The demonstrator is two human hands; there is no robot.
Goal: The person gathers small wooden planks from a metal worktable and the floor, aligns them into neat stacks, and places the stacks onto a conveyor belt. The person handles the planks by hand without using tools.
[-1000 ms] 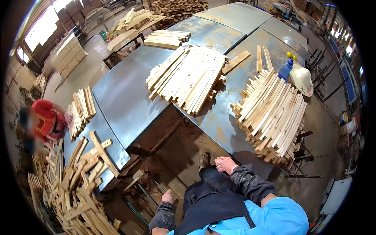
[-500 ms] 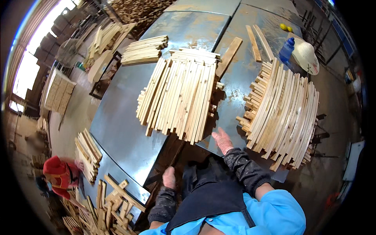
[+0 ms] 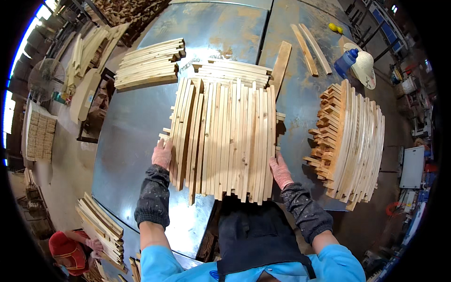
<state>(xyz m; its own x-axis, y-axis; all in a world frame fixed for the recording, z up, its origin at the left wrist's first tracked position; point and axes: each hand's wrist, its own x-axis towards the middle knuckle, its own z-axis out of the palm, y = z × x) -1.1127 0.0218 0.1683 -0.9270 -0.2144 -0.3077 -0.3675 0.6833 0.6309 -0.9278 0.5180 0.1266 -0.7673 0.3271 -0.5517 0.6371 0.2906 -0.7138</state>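
In front of me on the metal table lies a broad stack of pale wooden strips (image 3: 230, 136), the top ones side by side and pointing away from me. At its left side is my left hand (image 3: 162, 154), in a pinkish glove, fingers stretched forward against the outer strips. My right hand (image 3: 280, 171), gloved alike, rests along the right side with its fingers extended. Neither hand's fingers wrap round a strip, though some fingertips are partly hidden. Crosswise strips stick out beneath the stack, and more crosswise strips (image 3: 232, 73) lie at its far end.
A second strip stack (image 3: 357, 145) stands right, a smaller one (image 3: 148, 66) far left. Loose boards (image 3: 281, 66), a blue bottle (image 3: 346, 61) and a pale hat (image 3: 363, 68) lie beyond on the table (image 3: 127, 141). A person in red (image 3: 68, 254) handles strips at lower left.
Both hands have reached the stack's sides, the left coming up from near my body. My view has shifted, and the stack now appears nearer to me.
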